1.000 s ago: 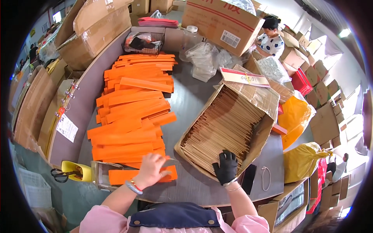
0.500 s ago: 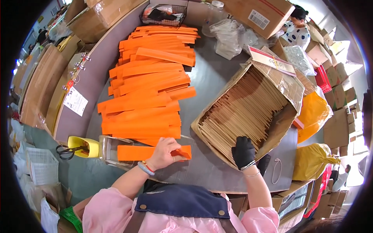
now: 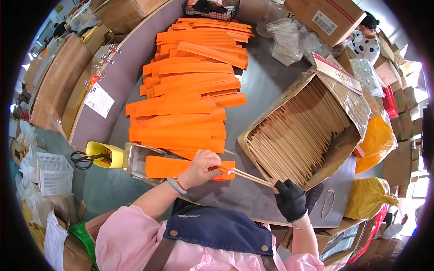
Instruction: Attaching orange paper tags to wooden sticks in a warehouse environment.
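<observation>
My left hand (image 3: 202, 168), bare-fingered, is closed around a long orange paper sleeve (image 3: 163, 167) lying crosswise in front of me. A pair of pale wooden chopsticks (image 3: 254, 176) is pinched in my right hand (image 3: 290, 198), which wears a black fingerless glove. The chopsticks' far ends meet the sleeve's right end by my left fingers; how far in they reach is hidden. Many more orange sleeves (image 3: 190, 106) lie overlapped in a long pile beyond my left hand. Past my right hand, an open cardboard carton (image 3: 335, 168) holds rows of wooden chopsticks (image 3: 289, 140).
Left of the sleeve stand a clear plastic holder (image 3: 136, 159) and a yellow cup (image 3: 116, 157) with black scissors (image 3: 82, 160). Plastic bags (image 3: 285, 43) and a wire basket (image 3: 210, 10) sit at the back. Another person (image 3: 365, 43) is far right.
My right hand has come out of the carton's near edge with two chopsticks and brought them to the sleeve. My left hand keeps its grip. The whole view has shifted slightly.
</observation>
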